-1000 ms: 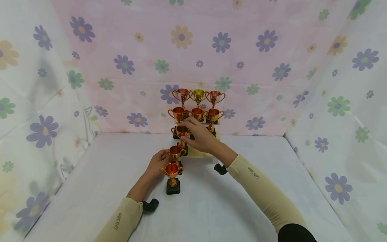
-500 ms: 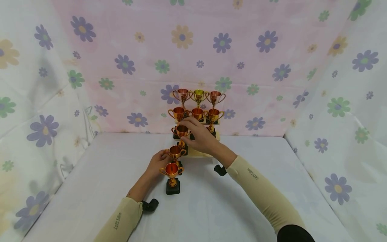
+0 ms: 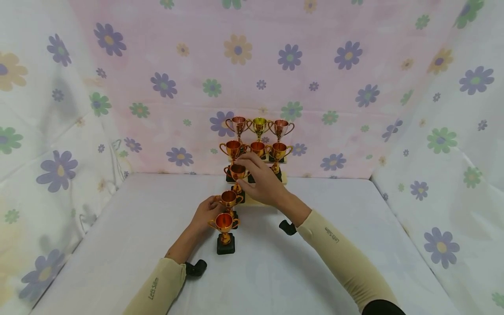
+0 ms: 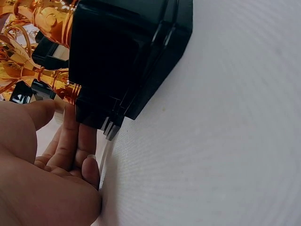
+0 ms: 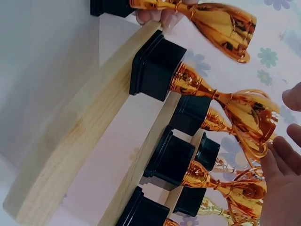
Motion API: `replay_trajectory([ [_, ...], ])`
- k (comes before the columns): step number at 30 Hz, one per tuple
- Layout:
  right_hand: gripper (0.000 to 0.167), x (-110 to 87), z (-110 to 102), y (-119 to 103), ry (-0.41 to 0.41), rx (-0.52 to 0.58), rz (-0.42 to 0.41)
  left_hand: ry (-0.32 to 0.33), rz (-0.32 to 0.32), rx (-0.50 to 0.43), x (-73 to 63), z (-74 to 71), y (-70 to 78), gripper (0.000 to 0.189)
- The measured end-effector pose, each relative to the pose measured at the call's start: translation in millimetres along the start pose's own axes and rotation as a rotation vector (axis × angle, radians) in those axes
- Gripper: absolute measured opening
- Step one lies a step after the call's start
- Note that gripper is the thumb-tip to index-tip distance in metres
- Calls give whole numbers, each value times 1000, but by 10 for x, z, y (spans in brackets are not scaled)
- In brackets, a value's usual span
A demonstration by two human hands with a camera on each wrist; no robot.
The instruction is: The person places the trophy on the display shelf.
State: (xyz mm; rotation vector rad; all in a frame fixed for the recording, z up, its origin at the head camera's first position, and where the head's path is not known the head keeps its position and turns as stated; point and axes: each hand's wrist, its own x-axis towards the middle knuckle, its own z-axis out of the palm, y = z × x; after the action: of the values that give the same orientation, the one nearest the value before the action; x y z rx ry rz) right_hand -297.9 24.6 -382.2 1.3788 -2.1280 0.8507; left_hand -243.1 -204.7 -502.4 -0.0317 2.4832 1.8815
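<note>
Small gold trophies with black bases stand in a line from the stand towards me. With its thumb and fingers, my right hand holds the cup of the trophy at the stand's lowest step. In the right wrist view that trophy is upright on the wood, a fingertip at its handle. My left hand holds the second trophy from the front, low on its left side. The left wrist view has the fingers at its base, partly hidden by the nearest trophy's black base. That nearest trophy stands untouched.
A stepped wooden stand carries several trophies, among them a yellow-gold cup between two rose-coloured ones at the top. A white cloth covers the table. Flowered fabric rises behind and at both sides.
Both hands and the trophies keep their places. Only the head view has shifted very slightly.
</note>
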Motion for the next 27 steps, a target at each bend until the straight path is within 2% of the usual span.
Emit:
replay_trajectory([
  [6,40,-82,8,-103,61,-58,-96,3,14,14,12,0,-42,39],
  [13,37,-234,76,-186,16,-89,-146,0,27,11,11,-3,-51,37],
  [19,36,-367,179,-163,-26,-82,-141,-8,32,-5,17,11,-73,38],
  [27,46,-424,307,-192,-114,-136,-91,-5,10,17,-8,15,-47,39],
])
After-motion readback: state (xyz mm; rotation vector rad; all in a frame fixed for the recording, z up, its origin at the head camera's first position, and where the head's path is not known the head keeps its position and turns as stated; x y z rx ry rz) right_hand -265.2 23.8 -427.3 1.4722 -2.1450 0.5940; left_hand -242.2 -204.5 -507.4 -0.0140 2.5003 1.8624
